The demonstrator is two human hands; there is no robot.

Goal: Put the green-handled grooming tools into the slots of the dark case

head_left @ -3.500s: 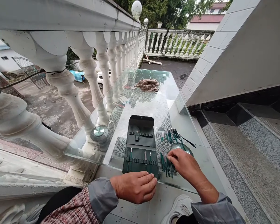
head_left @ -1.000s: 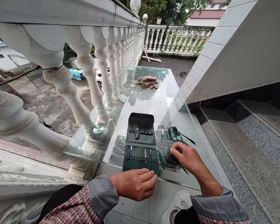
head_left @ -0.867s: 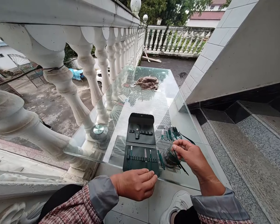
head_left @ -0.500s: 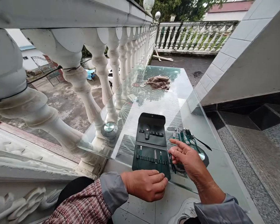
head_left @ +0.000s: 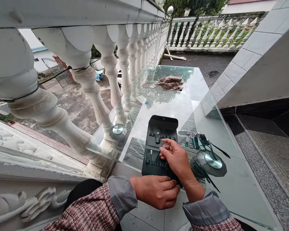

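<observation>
A dark green manicure case (head_left: 160, 127) lies unfolded on the glass table, its flap pointing away from me. Slim tools, one a silver-tipped tool (head_left: 151, 155), sit in the elastic loops of its near half. My left hand (head_left: 156, 192) grips the case's near edge, fingers curled over it. Above the right side of the loops, my right hand (head_left: 175, 160) has thumb and fingertips pinched together; what they hold, if anything, I cannot make out. Right of the case lie nail clippers (head_left: 196, 141), small scissors (head_left: 205, 148) and several thin dark green tools (head_left: 208, 178).
Round metal-capped supports (head_left: 118, 130) show at the glass table's (head_left: 207, 112) near corners. A crumpled brown cloth (head_left: 170, 83) lies at the far end. White balusters (head_left: 102, 64) run along the left, and a tiled stair side (head_left: 250, 61) rises at right.
My right hand has moved left, from beside the loose tools to over the case's loops. My left hand stays on the near edge. The view has shifted slightly.
</observation>
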